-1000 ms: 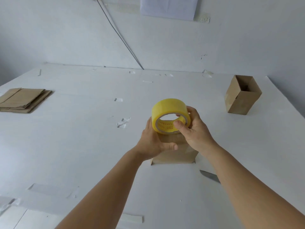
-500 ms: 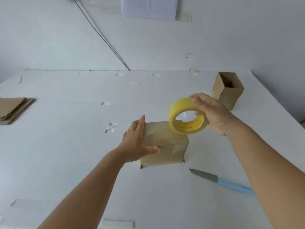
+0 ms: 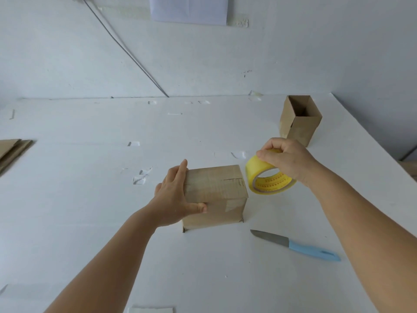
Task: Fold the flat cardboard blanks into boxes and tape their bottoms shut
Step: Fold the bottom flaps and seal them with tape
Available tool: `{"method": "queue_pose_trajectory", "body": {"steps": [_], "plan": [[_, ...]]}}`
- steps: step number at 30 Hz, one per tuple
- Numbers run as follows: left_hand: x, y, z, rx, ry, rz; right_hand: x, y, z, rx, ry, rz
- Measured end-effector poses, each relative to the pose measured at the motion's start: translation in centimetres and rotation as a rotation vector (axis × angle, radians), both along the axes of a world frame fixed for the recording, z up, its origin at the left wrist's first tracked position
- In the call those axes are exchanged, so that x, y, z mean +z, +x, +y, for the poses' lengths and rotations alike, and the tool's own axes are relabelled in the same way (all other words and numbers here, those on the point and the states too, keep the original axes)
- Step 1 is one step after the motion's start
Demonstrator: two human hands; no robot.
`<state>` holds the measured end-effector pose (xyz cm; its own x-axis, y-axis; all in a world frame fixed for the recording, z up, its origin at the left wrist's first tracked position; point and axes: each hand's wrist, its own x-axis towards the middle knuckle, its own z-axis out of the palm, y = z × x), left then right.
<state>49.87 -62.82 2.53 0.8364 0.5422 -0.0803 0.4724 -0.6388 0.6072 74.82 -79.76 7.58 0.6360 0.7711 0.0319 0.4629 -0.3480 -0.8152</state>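
Note:
A folded cardboard box point(image 3: 216, 190) stands on the white table with its closed, taped flaps facing up. My left hand point(image 3: 174, 197) grips its left side, fingers along the top edge and thumb pressed on the near face. My right hand point(image 3: 285, 158) holds a yellow tape roll point(image 3: 267, 177) just right of the box, slightly above the table. A second box point(image 3: 300, 120) stands open-topped at the far right. A stack of flat cardboard blanks point(image 3: 12, 152) lies at the left edge.
A knife with a blue handle point(image 3: 295, 245) lies on the table in front of the box, to the right. Small bits of clear tape point(image 3: 141, 177) are scattered over the table point(image 3: 79, 222). A wall rises behind the table's far edge.
My right hand has carried the tape roll off the box top to its right side and lower. My left hand has stayed on the box's left side.

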Motion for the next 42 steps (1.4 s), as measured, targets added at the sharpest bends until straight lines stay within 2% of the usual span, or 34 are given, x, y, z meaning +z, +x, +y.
{"method": "queue_pose_trajectory", "body": {"steps": [7, 11, 13, 17, 21, 27, 31, 37, 40, 42], "plan": [[-0.2, 0.0, 0.2, -0.004, 0.007, 0.009, -1.2, 0.1, -0.1, -0.005, -0.026, 0.024], [0.0, 0.2, 0.2, -0.018, 0.050, 0.076, -2.7, -0.2, -0.2, -0.005, -0.004, 0.048], [0.5, 0.3, 0.2, -0.036, 0.121, 0.149, -3.2, -0.4, -0.2, -0.014, 0.012, 0.073], [1.4, 1.0, -0.1, -0.122, 0.387, 0.344, -3.5, -0.7, 0.0, -0.021, 0.032, 0.104], [2.4, 2.2, -0.5, -0.197, 0.462, 0.443, -3.1, -0.8, 0.2, -0.006, 0.025, 0.089], [2.6, 7.6, -5.6, -0.375, 0.515, 0.293, -3.0, -1.2, 0.5, 0.030, 0.017, 0.078], [2.3, 10.4, -6.6, -0.355, 0.634, 0.258, -3.5, -0.8, 0.0, 0.041, 0.008, 0.057], [1.3, 9.8, -5.9, -0.345, 0.627, 0.211, -4.0, 0.0, -1.0, 0.172, -0.008, 0.246], [0.9, 9.7, -5.8, -0.336, 0.618, 0.198, -4.4, 0.9, -0.8, 0.214, -0.102, 0.158], [0.7, 9.7, -5.8, -0.342, 0.617, 0.207, -5.2, 1.5, -0.9, 0.243, -0.300, -0.009]]}}
